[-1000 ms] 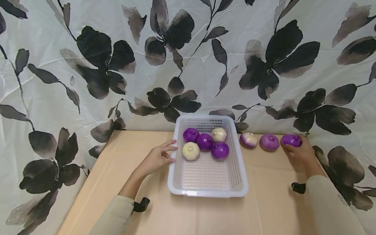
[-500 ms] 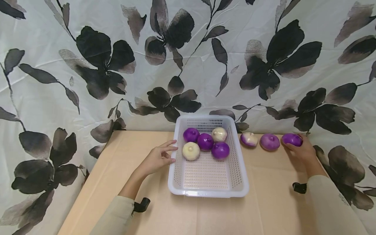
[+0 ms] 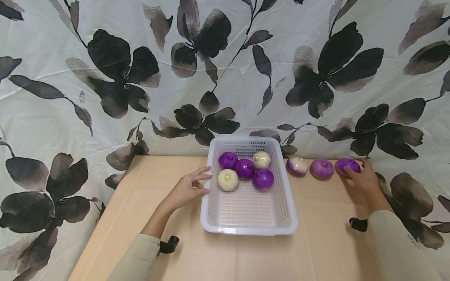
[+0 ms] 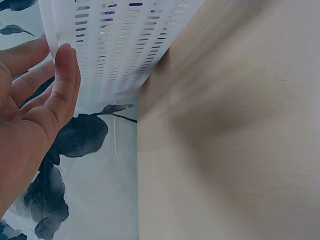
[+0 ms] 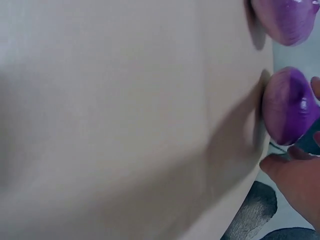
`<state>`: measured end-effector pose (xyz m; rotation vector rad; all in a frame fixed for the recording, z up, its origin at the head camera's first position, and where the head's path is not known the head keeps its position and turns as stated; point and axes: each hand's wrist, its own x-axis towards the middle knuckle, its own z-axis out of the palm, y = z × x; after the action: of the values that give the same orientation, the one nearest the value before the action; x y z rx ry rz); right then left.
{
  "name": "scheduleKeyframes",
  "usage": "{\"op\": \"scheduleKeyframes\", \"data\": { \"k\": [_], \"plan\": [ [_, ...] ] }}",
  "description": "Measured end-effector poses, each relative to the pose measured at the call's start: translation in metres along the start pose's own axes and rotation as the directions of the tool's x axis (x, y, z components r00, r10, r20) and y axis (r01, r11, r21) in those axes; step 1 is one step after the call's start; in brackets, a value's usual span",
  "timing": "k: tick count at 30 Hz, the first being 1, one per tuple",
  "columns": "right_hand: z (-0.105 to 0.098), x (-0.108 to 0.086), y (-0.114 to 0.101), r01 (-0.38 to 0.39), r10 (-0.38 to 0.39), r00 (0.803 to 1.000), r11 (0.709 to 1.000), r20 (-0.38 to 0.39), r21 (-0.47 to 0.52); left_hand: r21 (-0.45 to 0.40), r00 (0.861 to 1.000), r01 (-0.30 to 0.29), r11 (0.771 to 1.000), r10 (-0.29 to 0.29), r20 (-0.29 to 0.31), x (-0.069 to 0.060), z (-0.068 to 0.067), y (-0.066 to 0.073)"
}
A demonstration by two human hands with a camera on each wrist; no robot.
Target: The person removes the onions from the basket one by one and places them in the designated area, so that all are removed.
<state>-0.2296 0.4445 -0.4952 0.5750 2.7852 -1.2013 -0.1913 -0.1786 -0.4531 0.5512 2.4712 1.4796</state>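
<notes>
Touches the left rim of the white basket (image 3: pixel 249 230) with the left hand (image 3: pixel 188 189), fingers almost straight and loosely parted, not closed around anything; to the right of the basket, has the right hand (image 3: pixel 367 179) at the outermost purple onion (image 3: pixel 347 166), thumb and fingers apart, with a gap beside the thumb in the right wrist view; cannot tell if any fingertip touches; from this onion toward the basket, shows in a row another purple onion (image 3: pixel 322 168) and, just beside the basket, a half-white, half-purple onion (image 3: pixel 297 166); inside the basket, in the back part, contains three purple onions (image 3: pixel 245 168) and two white onions (image 3: pixel 227 180), close together; under the basket, has a pale table (image 3: pixel 253 257); behind the basket, shows a white cloth (image 3: pixel 123 15) with dark printed flowers.
</notes>
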Motion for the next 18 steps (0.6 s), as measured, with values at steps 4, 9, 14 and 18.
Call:
{"op": "scheduleKeyframes", "data": {
  "k": [4,9,14,18],
  "plan": [
    [0.0,-0.003,-0.008,0.051,-0.049,0.997,0.998,-0.053,0.04,0.007,1.0,-0.006,1.0,0.006,-0.006,-0.001,0.0,0.0],
    [-0.003,-0.009,-0.019,0.133,-0.125,0.988,0.988,-0.093,0.08,0.012,1.0,-0.008,1.0,0.008,-0.006,0.0,0.0,-0.002],
    [-0.005,-0.018,-0.034,0.212,-0.201,0.975,0.97,-0.098,0.119,-0.002,1.0,-0.021,1.0,0.021,-0.004,0.0,0.0,-0.003],
    [-0.003,-0.028,-0.05,0.27,-0.257,0.961,0.952,-0.106,0.144,-0.005,1.0,-0.018,1.0,0.018,-0.005,-0.001,0.0,-0.003]
  ]
}}
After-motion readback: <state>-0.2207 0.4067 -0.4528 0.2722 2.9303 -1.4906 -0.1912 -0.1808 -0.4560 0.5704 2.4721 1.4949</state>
